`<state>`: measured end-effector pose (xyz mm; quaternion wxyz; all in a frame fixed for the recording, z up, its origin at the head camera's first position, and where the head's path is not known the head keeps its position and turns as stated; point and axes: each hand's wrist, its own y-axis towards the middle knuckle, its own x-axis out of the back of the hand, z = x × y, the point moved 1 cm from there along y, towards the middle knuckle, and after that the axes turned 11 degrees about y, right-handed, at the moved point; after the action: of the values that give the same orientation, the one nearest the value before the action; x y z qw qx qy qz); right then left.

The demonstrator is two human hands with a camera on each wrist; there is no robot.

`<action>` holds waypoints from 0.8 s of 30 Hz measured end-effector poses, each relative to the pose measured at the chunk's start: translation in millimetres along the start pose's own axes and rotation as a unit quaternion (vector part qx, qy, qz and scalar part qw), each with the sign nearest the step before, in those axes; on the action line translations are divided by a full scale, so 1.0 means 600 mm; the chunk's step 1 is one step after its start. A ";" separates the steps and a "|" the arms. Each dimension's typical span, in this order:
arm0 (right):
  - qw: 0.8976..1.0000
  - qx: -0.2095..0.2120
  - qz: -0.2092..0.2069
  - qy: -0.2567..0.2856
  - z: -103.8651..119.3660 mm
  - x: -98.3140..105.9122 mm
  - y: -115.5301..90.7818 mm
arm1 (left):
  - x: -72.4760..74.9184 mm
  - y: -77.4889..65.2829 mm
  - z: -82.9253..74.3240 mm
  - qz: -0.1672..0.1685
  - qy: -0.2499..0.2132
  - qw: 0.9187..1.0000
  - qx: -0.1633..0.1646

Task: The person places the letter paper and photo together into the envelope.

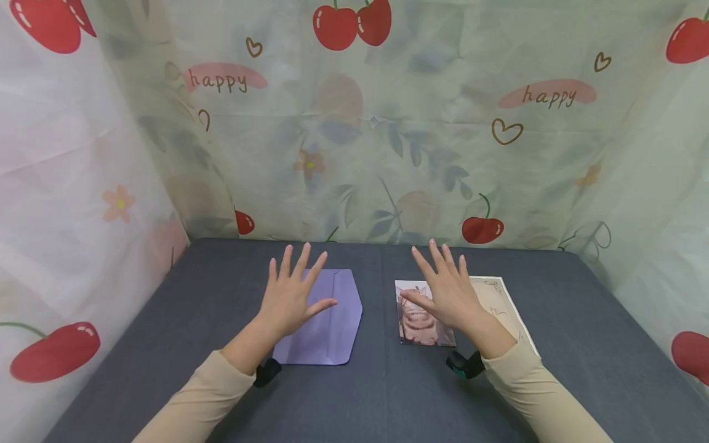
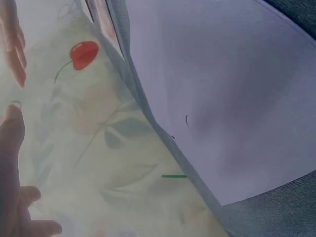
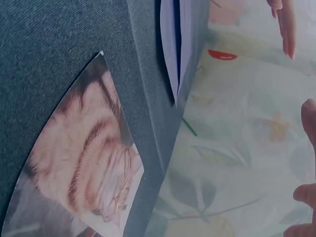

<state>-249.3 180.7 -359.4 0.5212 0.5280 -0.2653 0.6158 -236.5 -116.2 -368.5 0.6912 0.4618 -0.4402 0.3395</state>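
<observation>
Both hands hover over the table with fingers spread and nothing held. My left hand (image 1: 287, 300) is above a purple envelope (image 1: 344, 320), which lies with its pointed flap side to the right; in the left wrist view the envelope (image 2: 222, 98) fills much of the picture. My right hand (image 1: 450, 296) is over a photo card of a striped cat (image 1: 418, 320) and partly hides it. Just right of that card, a cream sheet with a dark corner ornament (image 1: 498, 301) lies partly under the right hand and forearm in the head view. The right wrist view shows the cat photo (image 3: 84, 158) close up.
The dark grey table (image 1: 382, 394) carries these papers near its middle. A printed curtain (image 1: 376, 154) with cherries and hearts rises behind the far edge and along both sides. Black wrist straps (image 1: 268, 372) sit at both cuffs.
</observation>
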 end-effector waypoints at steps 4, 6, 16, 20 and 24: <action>0.999 0.028 0.006 0.046 0.007 0.001 -0.002 | 0.006 -0.001 -0.002 -0.010 0.002 1.000 -0.013; 0.997 0.045 0.009 0.069 0.011 -0.002 -0.003 | 0.008 -0.002 -0.003 -0.015 0.006 1.000 -0.019; 0.989 0.095 0.033 0.107 0.037 -0.040 -0.007 | 0.008 -0.006 -0.006 -0.013 -0.018 0.999 -0.046; 0.987 0.118 0.038 0.102 0.048 -0.051 -0.005 | 0.004 -0.008 -0.007 0.009 -0.028 0.997 -0.074; 0.984 0.123 0.061 0.111 0.058 -0.061 -0.002 | 0.000 -0.011 -0.008 0.047 -0.033 0.992 -0.113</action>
<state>-238.6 137.2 -382.9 0.4399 0.4991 -0.1605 0.7291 -229.5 -114.1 -371.7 0.7071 0.3710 -0.5194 0.3042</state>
